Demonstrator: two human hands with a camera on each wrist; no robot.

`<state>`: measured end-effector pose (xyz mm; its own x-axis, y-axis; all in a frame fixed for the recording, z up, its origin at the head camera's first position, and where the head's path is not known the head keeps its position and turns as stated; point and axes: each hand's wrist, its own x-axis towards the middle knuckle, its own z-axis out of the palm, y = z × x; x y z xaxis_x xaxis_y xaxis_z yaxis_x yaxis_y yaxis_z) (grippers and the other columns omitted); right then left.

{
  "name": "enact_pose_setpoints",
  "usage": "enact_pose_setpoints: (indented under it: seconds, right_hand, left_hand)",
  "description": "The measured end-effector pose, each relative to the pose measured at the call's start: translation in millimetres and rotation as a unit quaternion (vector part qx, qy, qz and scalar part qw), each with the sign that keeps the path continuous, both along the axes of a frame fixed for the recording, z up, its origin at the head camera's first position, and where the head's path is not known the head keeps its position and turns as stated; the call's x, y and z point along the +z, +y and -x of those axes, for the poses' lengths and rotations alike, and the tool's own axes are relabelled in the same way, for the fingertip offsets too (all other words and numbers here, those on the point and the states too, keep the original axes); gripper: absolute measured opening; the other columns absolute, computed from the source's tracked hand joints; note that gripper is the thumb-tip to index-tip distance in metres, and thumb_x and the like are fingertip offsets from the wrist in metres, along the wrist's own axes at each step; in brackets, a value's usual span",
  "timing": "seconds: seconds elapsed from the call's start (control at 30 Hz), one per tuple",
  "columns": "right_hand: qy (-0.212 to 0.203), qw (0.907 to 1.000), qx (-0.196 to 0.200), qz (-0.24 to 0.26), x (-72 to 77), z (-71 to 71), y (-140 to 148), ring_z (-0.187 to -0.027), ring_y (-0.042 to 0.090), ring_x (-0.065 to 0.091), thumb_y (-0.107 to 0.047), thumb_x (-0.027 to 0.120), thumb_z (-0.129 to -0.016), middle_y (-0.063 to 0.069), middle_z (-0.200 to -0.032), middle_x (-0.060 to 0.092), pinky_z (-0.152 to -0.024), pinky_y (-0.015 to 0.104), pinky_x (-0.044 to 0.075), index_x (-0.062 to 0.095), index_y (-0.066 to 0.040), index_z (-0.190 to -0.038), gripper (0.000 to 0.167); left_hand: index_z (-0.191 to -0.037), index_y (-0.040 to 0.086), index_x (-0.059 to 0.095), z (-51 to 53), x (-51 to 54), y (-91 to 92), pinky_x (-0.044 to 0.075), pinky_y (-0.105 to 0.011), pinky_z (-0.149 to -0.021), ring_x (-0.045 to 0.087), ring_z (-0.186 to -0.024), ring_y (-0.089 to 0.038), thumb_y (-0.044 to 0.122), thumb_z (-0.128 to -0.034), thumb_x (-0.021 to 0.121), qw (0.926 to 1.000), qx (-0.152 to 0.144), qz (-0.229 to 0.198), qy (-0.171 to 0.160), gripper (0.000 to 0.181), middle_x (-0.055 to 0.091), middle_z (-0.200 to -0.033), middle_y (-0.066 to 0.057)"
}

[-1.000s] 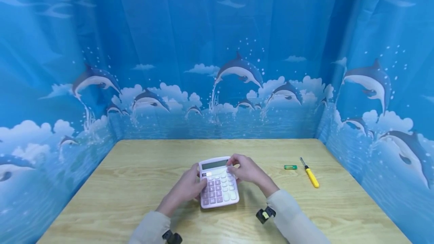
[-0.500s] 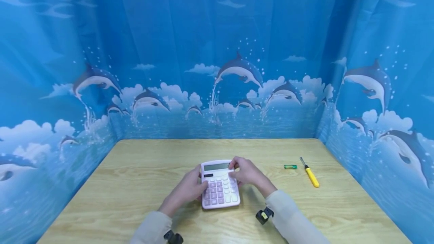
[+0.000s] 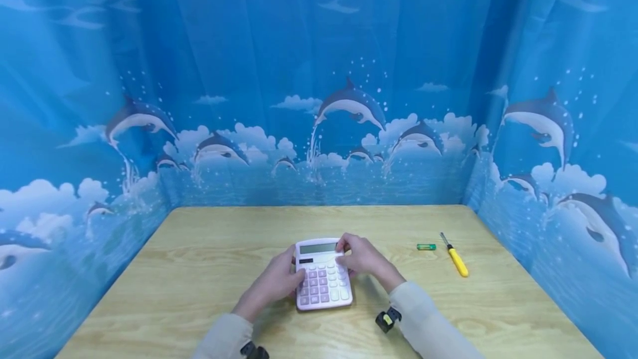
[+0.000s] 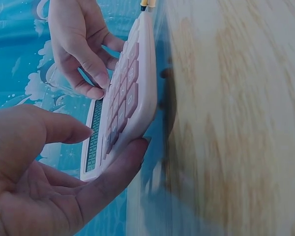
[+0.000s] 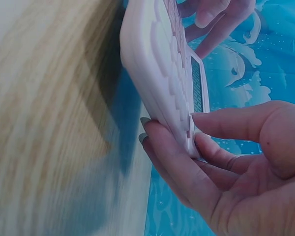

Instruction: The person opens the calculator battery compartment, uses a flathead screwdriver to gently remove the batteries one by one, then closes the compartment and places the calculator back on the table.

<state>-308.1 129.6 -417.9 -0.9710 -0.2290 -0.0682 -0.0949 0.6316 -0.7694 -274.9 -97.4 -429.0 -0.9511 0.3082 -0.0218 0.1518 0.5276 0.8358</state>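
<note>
A pale pink and white calculator is held up off the table, its keys and screen facing the person. My left hand grips its left side, thumb over the front edge and fingers behind. At the upper right corner, my right hand holds it between thumb and fingers. In the right wrist view the thumb of my right hand touches the front beside the screen, with fingers under the back. The left wrist view shows the calculator edge-on above my left hand. Its back is hidden.
On the wooden table at the right lie a small green battery and a screwdriver with a yellow handle. A blue curtain with dolphins surrounds the back and sides.
The calculator has turned slightly upright from a small tilt and shifted a little to the right, both hands moving with it. The battery and screwdriver stay in place.
</note>
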Motion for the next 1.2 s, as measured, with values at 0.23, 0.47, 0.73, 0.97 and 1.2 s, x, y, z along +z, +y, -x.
enact_pose_setpoints:
  seconds: [0.23, 0.47, 0.73, 0.97, 1.2]
  right_hand:
    - [0.000, 0.9999, -0.005, -0.013, -2.0, 1.5, -3.4, -0.070, 0.020, 0.064, -0.002, 0.072, -0.090, 0.016, -0.110, 0.067, -0.058, 0.033, 0.061, 0.061, -0.004, -0.104, 0.018]
    - [0.001, 0.9999, -0.003, -0.015, 0.8, 1.4, -1.6, -0.072, 0.020, 0.064, -0.001, 0.072, -0.090, 0.015, -0.108, 0.068, -0.059, 0.033, 0.061, 0.061, -0.004, -0.104, 0.018]
    - [0.000, 1.0000, 0.008, -0.006, 0.0, 1.1, -0.8, -0.069, 0.020, 0.065, 0.002, 0.071, -0.089, 0.017, -0.108, 0.068, -0.057, 0.034, 0.062, 0.060, -0.003, -0.103, 0.018]
    - [-0.004, 0.9999, 0.010, -0.005, -1.2, 1.3, -1.4, -0.069, 0.021, 0.065, 0.002, 0.071, -0.089, 0.017, -0.105, 0.067, -0.057, 0.035, 0.062, 0.060, -0.002, -0.104, 0.019]
    - [-0.011, 0.9999, 0.009, -0.009, -1.5, -0.9, -1.5, -0.065, 0.021, 0.064, 0.003, 0.071, -0.088, 0.013, -0.093, 0.063, -0.055, 0.033, 0.061, 0.060, -0.002, -0.104, 0.020]
  left_hand:
    - [-0.158, -0.007, 0.024, -0.6, -1.7, -2.0, 0.061, -0.030, -0.059, 0.066, -0.082, -0.019, 0.011, -0.0986, 0.061, 1.0000, 0.006, 0.006, 0.001, 0.072, 0.061, -0.127, -0.028]
    - [-0.159, -0.006, 0.022, 1.4, -1.5, 0.2, 0.062, -0.031, -0.058, 0.066, -0.079, -0.019, 0.009, -0.0982, 0.062, 0.9999, 0.007, 0.007, -0.008, 0.074, 0.060, -0.127, -0.028]
    - [-0.159, -0.006, 0.025, 1.6, -4.6, 0.3, 0.060, -0.029, -0.058, 0.065, -0.077, -0.017, 0.011, -0.0976, 0.063, 0.9997, 0.013, 0.022, -0.002, 0.074, 0.063, -0.122, -0.023]
    - [-0.159, -0.008, 0.022, 1.2, -4.2, -0.2, 0.059, -0.028, -0.057, 0.064, -0.075, -0.016, 0.010, -0.0976, 0.062, 0.9996, 0.015, 0.024, 0.003, 0.075, 0.061, -0.126, -0.026]
    - [-0.159, -0.008, 0.022, -1.2, -5.2, 2.7, 0.060, -0.028, -0.058, 0.064, -0.080, -0.017, 0.009, -0.0972, 0.062, 0.9995, 0.018, 0.027, -0.005, 0.075, 0.060, -0.130, -0.027]
